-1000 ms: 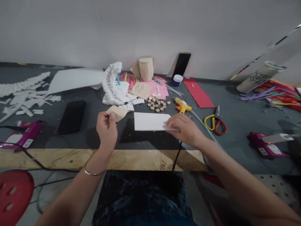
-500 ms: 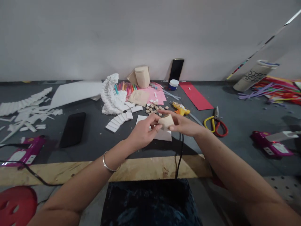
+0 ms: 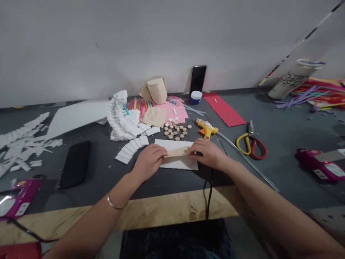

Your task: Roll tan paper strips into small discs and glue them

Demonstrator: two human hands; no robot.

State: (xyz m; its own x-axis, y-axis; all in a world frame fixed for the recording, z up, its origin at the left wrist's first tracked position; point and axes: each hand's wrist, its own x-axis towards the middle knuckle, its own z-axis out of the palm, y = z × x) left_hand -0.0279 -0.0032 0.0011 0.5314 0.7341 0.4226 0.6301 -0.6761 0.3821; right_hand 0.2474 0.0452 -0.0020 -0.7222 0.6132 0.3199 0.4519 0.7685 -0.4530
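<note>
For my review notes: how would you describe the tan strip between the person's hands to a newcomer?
On the dark grey worktop, find the white card nearest the person. The tan paper strip lies across it, between the left hand and right hand. Unlike the white pieces beside the card, it is tan.

Dim light, soft shadows under both hands (image 3: 149, 162) (image 3: 207, 154)

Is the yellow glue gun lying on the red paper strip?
No, the yellow glue gun lies on the grey tabletop, just clear of the red paper strip.
</note>
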